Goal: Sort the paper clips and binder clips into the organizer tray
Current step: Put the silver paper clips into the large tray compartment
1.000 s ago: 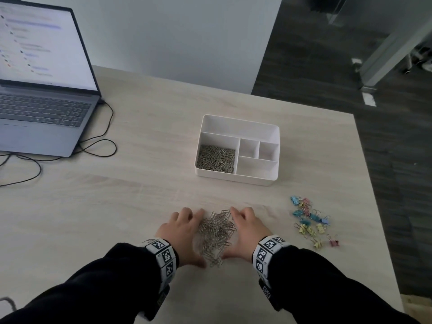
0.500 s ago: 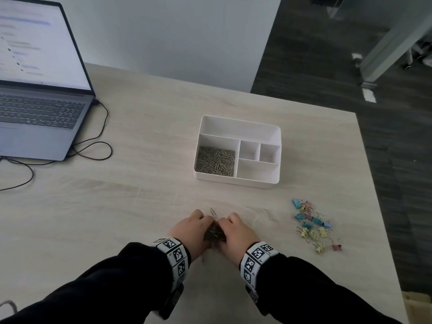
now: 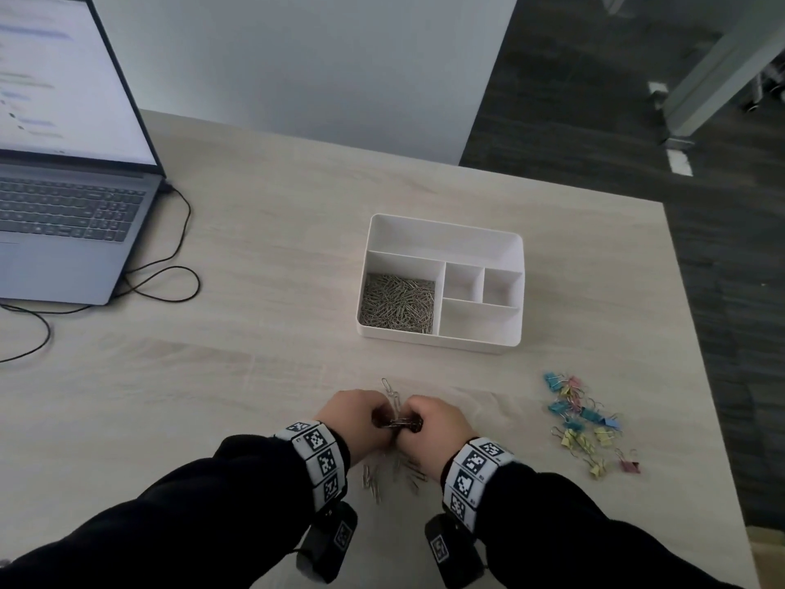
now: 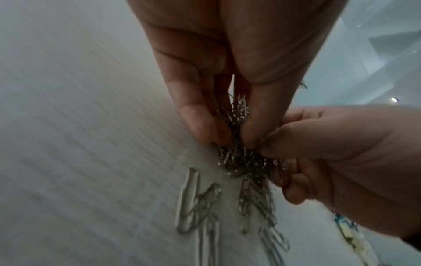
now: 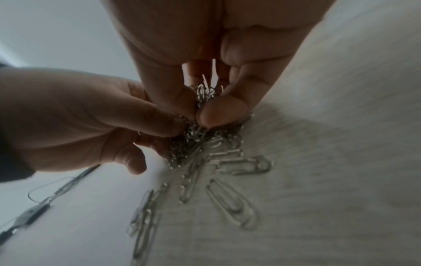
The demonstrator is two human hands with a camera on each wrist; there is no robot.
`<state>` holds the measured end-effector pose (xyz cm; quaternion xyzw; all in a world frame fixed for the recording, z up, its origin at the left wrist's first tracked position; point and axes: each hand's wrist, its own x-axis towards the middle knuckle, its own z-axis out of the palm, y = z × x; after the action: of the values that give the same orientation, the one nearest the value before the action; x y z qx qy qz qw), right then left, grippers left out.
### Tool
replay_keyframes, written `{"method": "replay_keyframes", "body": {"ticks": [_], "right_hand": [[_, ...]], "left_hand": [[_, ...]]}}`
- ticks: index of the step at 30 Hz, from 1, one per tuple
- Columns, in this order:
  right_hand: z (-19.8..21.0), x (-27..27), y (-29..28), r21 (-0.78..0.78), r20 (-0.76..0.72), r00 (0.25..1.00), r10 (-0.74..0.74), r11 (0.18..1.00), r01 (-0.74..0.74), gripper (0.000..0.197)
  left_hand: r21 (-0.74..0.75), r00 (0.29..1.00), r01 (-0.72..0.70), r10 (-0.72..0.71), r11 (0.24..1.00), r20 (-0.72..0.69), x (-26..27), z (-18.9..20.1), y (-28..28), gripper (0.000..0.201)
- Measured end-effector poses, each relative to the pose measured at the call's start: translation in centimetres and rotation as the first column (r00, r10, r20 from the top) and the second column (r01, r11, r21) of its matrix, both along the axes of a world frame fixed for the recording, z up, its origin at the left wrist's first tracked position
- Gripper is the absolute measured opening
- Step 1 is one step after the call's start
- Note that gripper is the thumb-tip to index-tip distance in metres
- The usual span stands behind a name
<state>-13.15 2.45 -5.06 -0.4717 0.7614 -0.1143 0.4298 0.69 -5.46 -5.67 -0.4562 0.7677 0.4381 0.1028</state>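
Note:
Both hands meet near the table's front edge and hold one bunch of silver paper clips (image 3: 397, 420) between them. My left hand (image 3: 357, 416) pinches the bunch (image 4: 239, 140) with thumb and curled fingers, and my right hand (image 3: 437, 423) grips the same bunch (image 5: 200, 115) from the other side. Several loose paper clips (image 3: 382, 476) lie on the wood under the wrists. The white organizer tray (image 3: 441, 231) sits beyond the hands, its front left compartment filled with paper clips (image 3: 398, 303). Coloured binder clips (image 3: 584, 423) lie scattered to the right.
An open laptop (image 3: 63, 197) stands at the far left with black cables (image 3: 170, 265) trailing over the wooden table (image 3: 255, 333). The table's right edge (image 3: 696, 376) runs just past the binder clips, with dark floor beyond.
My hands went from cupping the spread pile flat on the table to closing together and gripping it as a tight bunch. A few clips stayed behind on the wood.

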Motion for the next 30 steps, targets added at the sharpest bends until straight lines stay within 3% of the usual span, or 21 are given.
{"method": "replay_keyframes", "body": {"ticks": [3, 8, 18, 24, 30], "right_hand": [[0.3, -0.4, -0.1, 0.018, 0.094, 0.991, -0.098, 0.995, 0.096, 0.009], [1.8, -1.3, -2.3, -0.031, 0.160, 0.966, -0.202, 0.977, 0.209, 0.013], [6.7, -4.5, -10.6, -0.165, 0.148, 0.958, -0.247, 0.949, 0.270, 0.004], [5.7, -5.2, -13.3, -0.160, 0.166, 0.931, -0.324, 0.923, 0.350, 0.002], [4.6, -5.3, -13.0, -0.189, 0.136, 0.947, -0.290, 0.931, 0.312, 0.010]], "left_hand": [[0.110, 0.992, -0.080, 0.090, 0.991, -0.092, 0.0, 0.5, -0.6, 0.007], [0.124, 0.976, -0.106, 0.127, 0.987, -0.175, -0.8, 2.3, -3.2, 0.007], [-0.009, 0.952, -0.167, 0.158, 0.986, -0.261, -4.5, 6.9, -11.3, 0.008], [-0.101, 0.945, -0.235, 0.203, 0.967, -0.258, -5.9, 6.8, -13.3, 0.004], [-0.211, 0.957, -0.246, 0.202, 0.946, -0.209, -5.7, 6.2, -12.9, 0.024]]}}
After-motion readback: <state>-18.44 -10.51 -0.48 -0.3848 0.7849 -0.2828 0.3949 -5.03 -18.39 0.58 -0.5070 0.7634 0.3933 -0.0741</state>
